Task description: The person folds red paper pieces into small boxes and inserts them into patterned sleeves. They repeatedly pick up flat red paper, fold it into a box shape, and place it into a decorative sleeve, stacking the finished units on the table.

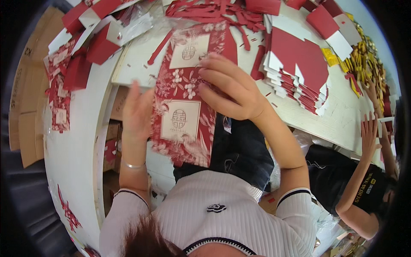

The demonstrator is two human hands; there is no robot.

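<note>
A long red printed card piece [188, 92], perhaps a box sleeve, is held up over the table's near edge and my lap. It has pale floral patterns and two cream panels with dark emblems. My right hand [233, 88] is at its right side, fingers laid across the face near the upper panel; the thumb is hidden. Along its left edge, my left hand [139, 111] is smeared by motion, so its grip cannot be made out. Behind its upper right edge shows a plain red strip.
Stacked red and white die-cut card blanks [297, 68] lie on the right. Red ribbons [218, 10] heap at the back. Red boxes [102, 43] stand at the back left beside printed card [60, 90]. Gold-yellow packets [364, 55] pile far right, near a co-worker's hands [370, 132].
</note>
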